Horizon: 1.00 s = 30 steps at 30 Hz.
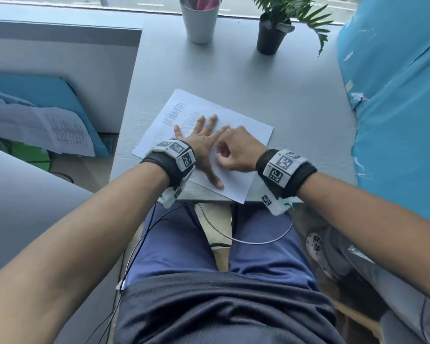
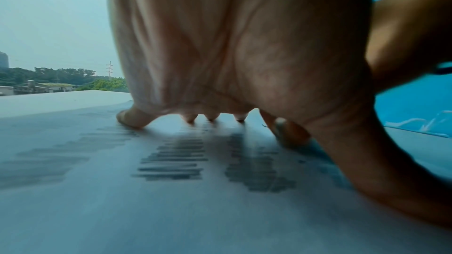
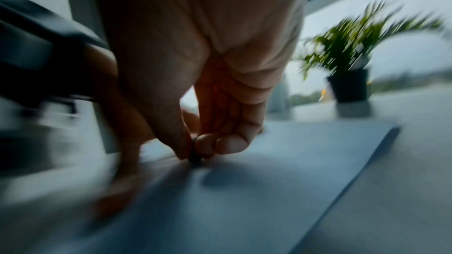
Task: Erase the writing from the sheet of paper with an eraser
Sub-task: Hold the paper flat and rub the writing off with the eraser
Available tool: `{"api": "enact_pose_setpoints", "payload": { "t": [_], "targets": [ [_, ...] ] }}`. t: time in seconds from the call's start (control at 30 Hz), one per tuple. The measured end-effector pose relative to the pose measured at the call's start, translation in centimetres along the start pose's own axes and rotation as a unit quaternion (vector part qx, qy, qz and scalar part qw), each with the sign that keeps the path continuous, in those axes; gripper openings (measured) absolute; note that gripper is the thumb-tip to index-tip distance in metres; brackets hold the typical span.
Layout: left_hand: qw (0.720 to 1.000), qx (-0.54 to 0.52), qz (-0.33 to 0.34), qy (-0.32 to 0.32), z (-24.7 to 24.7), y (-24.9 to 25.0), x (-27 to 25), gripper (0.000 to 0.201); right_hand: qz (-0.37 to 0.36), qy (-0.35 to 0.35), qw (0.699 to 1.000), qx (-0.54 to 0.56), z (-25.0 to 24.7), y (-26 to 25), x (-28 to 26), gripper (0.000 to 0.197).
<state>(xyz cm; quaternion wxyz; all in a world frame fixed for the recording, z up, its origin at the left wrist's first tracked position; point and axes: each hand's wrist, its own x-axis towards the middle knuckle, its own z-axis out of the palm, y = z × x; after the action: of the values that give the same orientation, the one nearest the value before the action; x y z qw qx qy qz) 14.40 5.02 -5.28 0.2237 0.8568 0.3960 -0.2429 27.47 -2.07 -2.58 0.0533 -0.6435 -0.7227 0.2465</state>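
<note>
A white sheet of paper with lines of grey writing lies askew on the grey table near its front edge. My left hand lies flat on the sheet with its fingers spread, pressing it down. In the left wrist view the left hand arches over blurred writing. My right hand is just right of the left, fingers curled. In the right wrist view, the right hand pinches a small dark eraser between thumb and fingers, its tip on the paper. The eraser is hidden in the head view.
A white cup with pens and a black potted fern stand at the table's far edge. A blue wrapped bulk borders the table on the right. Another printed sheet lies off the table to the left.
</note>
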Motion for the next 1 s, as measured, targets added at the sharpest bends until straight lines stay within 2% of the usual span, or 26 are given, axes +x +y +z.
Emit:
{"api": "enact_pose_setpoints", "payload": {
  "t": [0.07,0.1,0.23,0.3,0.47,0.5,0.6,0.67,0.83,0.87,1.0],
  "targets": [
    [1.000,0.015,-0.002,-0.003,0.1,0.1,0.0,0.166,-0.033,-0.057,0.998,0.023,0.8,-0.8,-1.2,0.013],
    [1.000,0.017,-0.002,-0.005,0.1,0.1,-0.1,0.167,-0.035,-0.058,0.997,0.023,0.4,-0.5,-0.8,0.013],
    [1.000,-0.008,0.000,0.001,0.0,0.1,-0.3,0.167,0.053,0.061,0.997,-0.009,-3.0,3.0,2.9,0.015],
    [1.000,-0.006,-0.001,0.004,0.1,0.0,-0.2,0.168,0.061,0.081,0.995,-0.013,-2.9,3.0,2.8,0.014],
    [1.000,0.008,0.003,-0.002,0.0,0.2,0.0,0.168,-0.030,-0.067,0.996,0.047,0.5,-0.7,-1.7,0.010],
    [1.000,0.009,0.001,0.001,0.0,0.3,-0.1,0.168,-0.030,-0.060,0.997,0.046,-0.1,-0.1,-1.2,0.010],
    [1.000,0.021,-0.001,0.001,-0.3,0.5,-0.4,0.163,0.034,0.039,0.999,-0.001,-3.1,2.9,1.8,0.014],
    [1.000,0.025,-0.003,0.000,-0.4,0.7,-0.4,0.161,0.050,0.061,0.997,-0.022,-3.5,3.4,2.2,0.016],
    [0.999,0.034,-0.002,-0.009,-0.3,0.6,0.0,0.163,-0.040,-0.071,0.997,0.012,0.7,-0.6,-1.9,0.012],
    [0.999,0.033,-0.002,-0.010,-0.3,0.6,0.0,0.164,-0.038,-0.068,0.997,0.011,0.2,-0.3,-1.7,0.012],
    [1.000,0.019,-0.011,-0.010,-0.4,0.9,-0.4,0.164,0.044,0.049,0.998,-0.005,-2.8,2.7,1.0,0.015]
  ]
}}
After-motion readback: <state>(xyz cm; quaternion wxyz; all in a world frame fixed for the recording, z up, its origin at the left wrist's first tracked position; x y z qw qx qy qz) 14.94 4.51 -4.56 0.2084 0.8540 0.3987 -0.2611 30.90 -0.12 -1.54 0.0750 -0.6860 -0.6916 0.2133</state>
